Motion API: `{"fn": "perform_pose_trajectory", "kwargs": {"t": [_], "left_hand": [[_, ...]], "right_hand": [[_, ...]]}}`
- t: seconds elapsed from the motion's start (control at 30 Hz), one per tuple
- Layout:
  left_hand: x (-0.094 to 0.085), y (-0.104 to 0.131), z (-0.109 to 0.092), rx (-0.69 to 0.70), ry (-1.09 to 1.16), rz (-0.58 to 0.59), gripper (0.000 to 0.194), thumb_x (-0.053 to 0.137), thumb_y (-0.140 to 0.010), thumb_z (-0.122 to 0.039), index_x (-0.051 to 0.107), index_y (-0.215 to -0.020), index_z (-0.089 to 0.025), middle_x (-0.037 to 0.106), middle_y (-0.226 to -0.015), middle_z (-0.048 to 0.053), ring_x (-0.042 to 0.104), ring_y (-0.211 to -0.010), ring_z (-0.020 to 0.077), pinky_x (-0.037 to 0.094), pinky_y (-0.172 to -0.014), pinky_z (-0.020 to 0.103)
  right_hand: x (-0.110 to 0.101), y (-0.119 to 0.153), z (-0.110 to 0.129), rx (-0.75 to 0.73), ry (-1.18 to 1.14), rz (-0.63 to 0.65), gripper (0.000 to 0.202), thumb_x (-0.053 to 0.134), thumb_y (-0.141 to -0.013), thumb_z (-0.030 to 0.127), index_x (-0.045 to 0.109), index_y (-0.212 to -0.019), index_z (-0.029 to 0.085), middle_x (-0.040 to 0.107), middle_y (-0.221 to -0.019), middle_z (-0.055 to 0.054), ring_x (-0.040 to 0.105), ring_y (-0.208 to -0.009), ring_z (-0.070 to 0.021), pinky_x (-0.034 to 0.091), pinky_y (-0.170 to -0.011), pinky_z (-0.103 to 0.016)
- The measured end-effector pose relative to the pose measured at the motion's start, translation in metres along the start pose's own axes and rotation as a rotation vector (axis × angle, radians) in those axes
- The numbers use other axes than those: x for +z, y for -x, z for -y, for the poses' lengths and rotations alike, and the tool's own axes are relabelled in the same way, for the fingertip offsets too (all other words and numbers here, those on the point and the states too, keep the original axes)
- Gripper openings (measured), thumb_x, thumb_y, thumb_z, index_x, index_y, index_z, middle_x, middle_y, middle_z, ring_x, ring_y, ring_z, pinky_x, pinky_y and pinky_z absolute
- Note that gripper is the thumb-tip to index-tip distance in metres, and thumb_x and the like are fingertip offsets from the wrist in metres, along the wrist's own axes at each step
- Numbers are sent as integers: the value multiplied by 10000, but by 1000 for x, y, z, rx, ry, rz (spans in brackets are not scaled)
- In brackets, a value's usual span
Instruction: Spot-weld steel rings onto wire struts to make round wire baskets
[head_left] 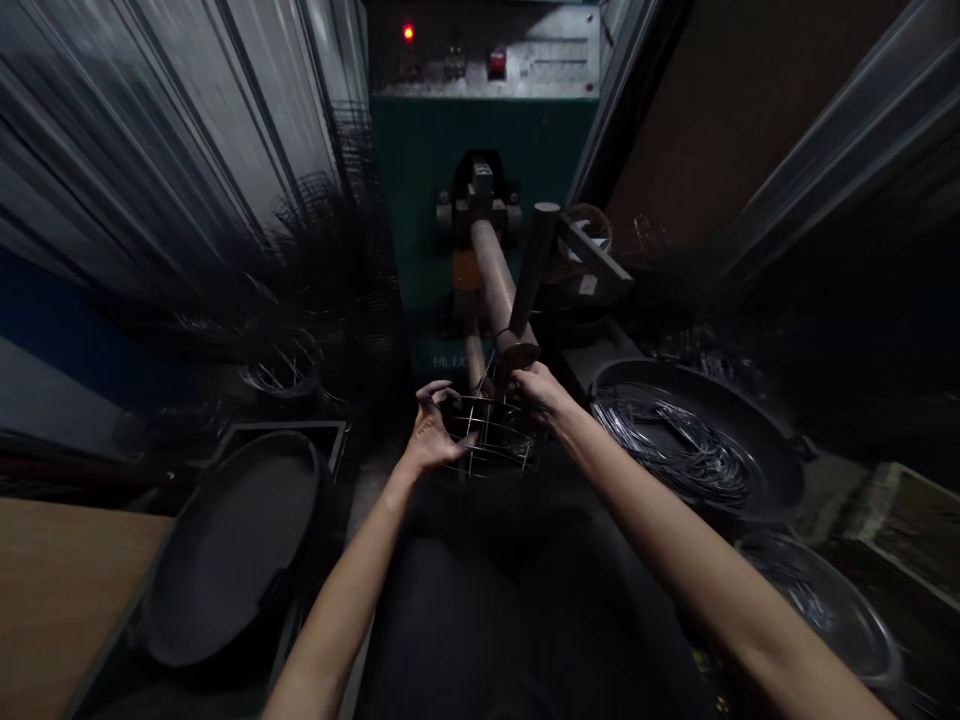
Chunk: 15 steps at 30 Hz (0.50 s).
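Observation:
A round wire frame (486,432) of thin curved and crossing wires sits at the front of a green machine (420,160), below the end of its thick metal arm (496,275). My left hand (436,428) is at the frame's left side, fingers curved and thumb apart around its edge; whether it grips the wire is unclear. My right hand (536,390) has its fingers closed at the upper right of the frame, just under the round electrode tip (519,352). What those fingers hold is too small and dark to name.
A wide dark pan (780,480) with bent wires stands at the right, a clear bowl (885,640) with wire pieces below it. An oval black tray (232,550) lies at the left beside a wooden board (67,600). Wire rings (281,365) are stacked behind.

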<state>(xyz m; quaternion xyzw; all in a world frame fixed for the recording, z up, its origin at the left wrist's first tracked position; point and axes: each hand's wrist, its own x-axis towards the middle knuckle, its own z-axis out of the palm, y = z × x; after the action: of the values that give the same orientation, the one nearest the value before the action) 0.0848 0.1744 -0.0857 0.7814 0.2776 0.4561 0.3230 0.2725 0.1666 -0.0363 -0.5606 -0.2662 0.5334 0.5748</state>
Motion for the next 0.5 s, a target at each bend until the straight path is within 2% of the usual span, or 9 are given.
{"fn": "perform_pose_trajectory", "kwargs": {"t": [0.13,0.33,0.5], "left_hand": [[-2,-2,2,-5,64,-25,701,710,-611,-252,231,-1122,-234,474,-956,17,537,-799,146,464,-726,316],[-3,-4,7,-2,72,-36,702,722,-604,-251,238,-1113,-238,461,-968,16,529,-794,136,455,-724,302],[-3,-4,8,8,92,-15,701,718,-629,-258,231,-1133,-236,465,-947,10,525,-793,131,450,-713,287]], "right_hand": [[6,-2,2,-8,11,-27,418,790,-558,339,424,-694,191,435,-447,82,389,-367,-50,283,-348,-157],[11,-3,5,-21,12,-43,405,785,-565,312,416,-687,197,397,-436,95,382,-376,-56,318,-361,-167],[12,-4,3,-23,16,-42,278,716,-665,282,463,-727,185,477,-508,68,418,-398,-65,341,-380,-176]]}}
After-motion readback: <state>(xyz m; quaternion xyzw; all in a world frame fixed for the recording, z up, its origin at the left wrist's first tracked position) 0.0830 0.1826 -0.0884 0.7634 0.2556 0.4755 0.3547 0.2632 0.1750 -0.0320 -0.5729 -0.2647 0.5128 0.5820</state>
